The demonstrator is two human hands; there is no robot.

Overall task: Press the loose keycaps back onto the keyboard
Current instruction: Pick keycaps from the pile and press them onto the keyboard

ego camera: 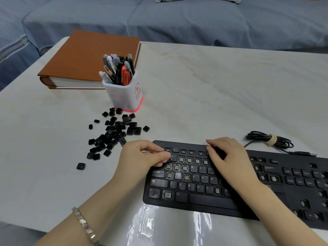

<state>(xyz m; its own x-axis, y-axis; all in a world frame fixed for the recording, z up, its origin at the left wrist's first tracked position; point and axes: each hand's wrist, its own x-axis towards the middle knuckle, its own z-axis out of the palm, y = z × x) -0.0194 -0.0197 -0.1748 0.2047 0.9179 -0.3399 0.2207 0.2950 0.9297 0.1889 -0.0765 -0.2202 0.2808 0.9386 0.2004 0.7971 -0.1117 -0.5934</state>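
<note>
A black full-size computer keyboard lies at the near right of the white desk, with many sockets bare in its function, number and letter rows. The left hand sits over the keyboard's upper left corner. Its fingers are curled, and thumb and forefinger meet at the left end of the number row. Whether a keycap sits between them cannot be told, since the fingertips cover the spot. The right hand lies across the middle of the keyboard. Its fingers are loosely bent, with the tips resting on the function row near the top edge, and they grip nothing that shows. A heap of loose black plastic keycaps is scattered on the desk just left of the keyboard, and one stray black keycap lies apart, nearer the front edge. Beyond the heap stands a white square pen holder with a pink base, crammed with pens, and behind it lies a thick brown binder. A coiled black cable, tied with a pale band, rests behind the keyboard. A silver link bracelet circles the left wrist. A bed with a blue sheet stands past the desk.
</note>
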